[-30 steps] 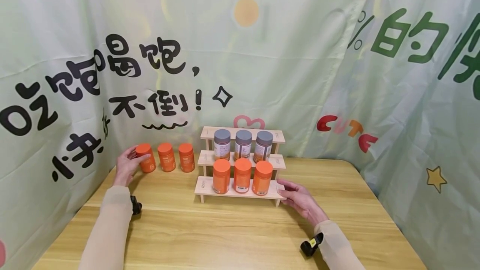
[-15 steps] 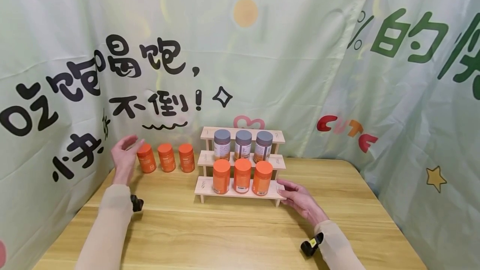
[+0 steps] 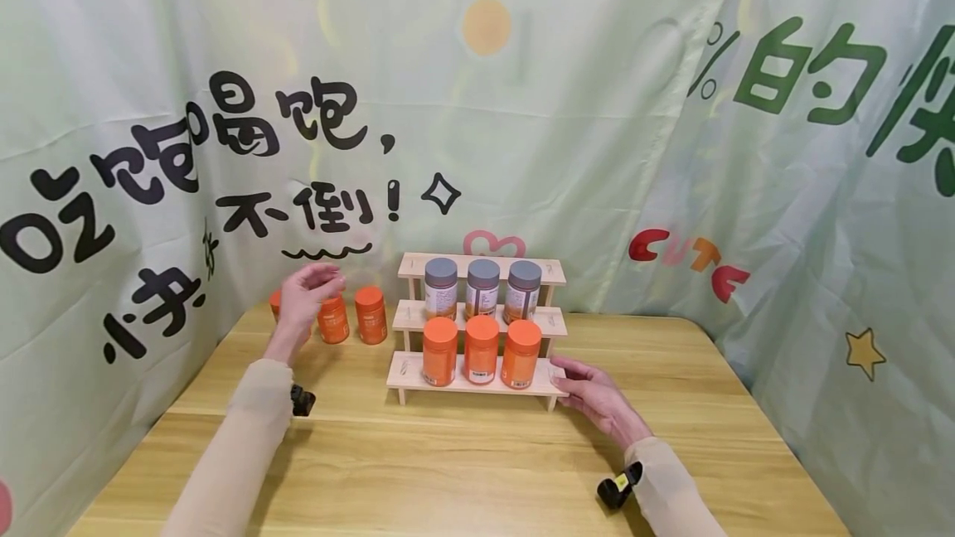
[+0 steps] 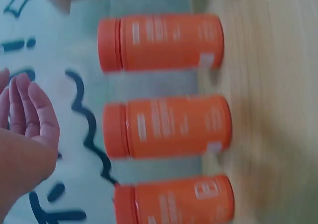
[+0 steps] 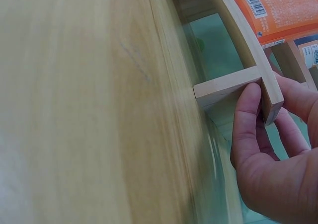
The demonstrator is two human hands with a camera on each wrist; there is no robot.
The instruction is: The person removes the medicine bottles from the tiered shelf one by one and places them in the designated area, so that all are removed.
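- Orange jars (image 3: 335, 326), three of them, stand in a row on the wood table (image 3: 477, 462), left of the stand. Their pale print is too small and blurry for me to read.
- Big black words (image 3: 322, 114) on the pale green cloth (image 3: 574, 147) say 吃饱喝饱 and 不倒!, with a wavy line under them.
- Green writing (image 3: 772, 69) on the right side shows % and 的. Lower down I read CUTE (image 3: 690, 263) in bright letters.
- One wooden stand (image 3: 406, 369) with three steps sits on the table, near the back.
- Three front jars (image 3: 481, 350), orange too, are on its low step. Up close, I spot a barcode (image 5: 254, 5) on one.
- Three grey-lidded jars (image 3: 483, 288) are on the middle step. The front jars hide their lower parts from me.
- I see the left hand (image 3: 307, 298) in the air by the row. Its fingers are loose and a bit bent, with nothing in them. It blocks most of the left jar and some of the middle one.
- I see the right hand (image 3: 597, 396) pinch the right end of the low step.
- Each wrist wears a small black camera (image 3: 302, 400). The right one has a yellow sticker (image 3: 622, 482).
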